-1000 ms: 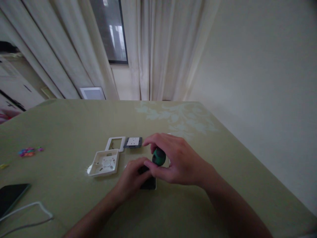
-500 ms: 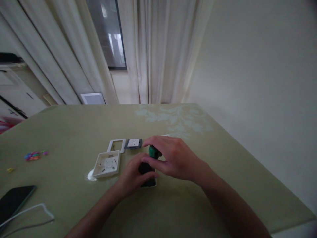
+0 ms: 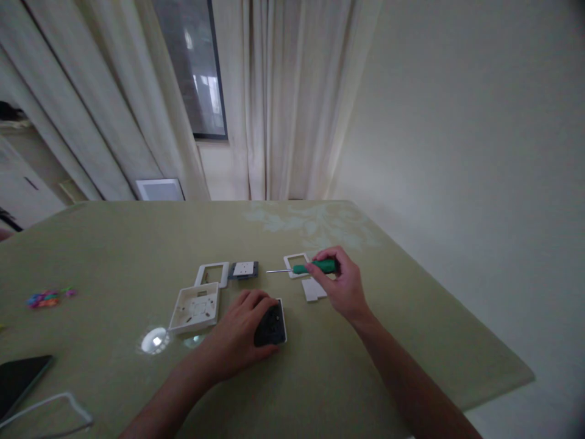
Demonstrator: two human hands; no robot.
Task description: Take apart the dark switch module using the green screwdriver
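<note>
My left hand [image 3: 244, 326] grips a small square switch unit [image 3: 273, 326] with a black back and a white edge, resting on the table. Its fingers lie over the unit's far and left sides, the thumb along the near side. In my right hand [image 3: 340, 283] is a screwdriver [image 3: 315, 267] with a green handle, held level with its metal shaft pointing left. Its tip is apart from the unit. Beneath it lie a white frame [image 3: 287, 262] and a white flat plate [image 3: 309, 291], both partly covered by the right hand and the screwdriver.
Left of my left hand sit a white back box [image 3: 194, 308], another white frame [image 3: 227, 275] and a socket module [image 3: 244, 269]. Small colourful pieces [image 3: 46, 299], a dark tablet or phone [image 3: 21, 378] and a white cable [image 3: 68, 396] lie farther left. A wall [image 3: 457, 183] borders the right.
My right hand has lifted the screwdriver off the switch unit and moved right, turning it from upright to level. My left hand now holds the unit more from the left. The view has shifted slightly.
</note>
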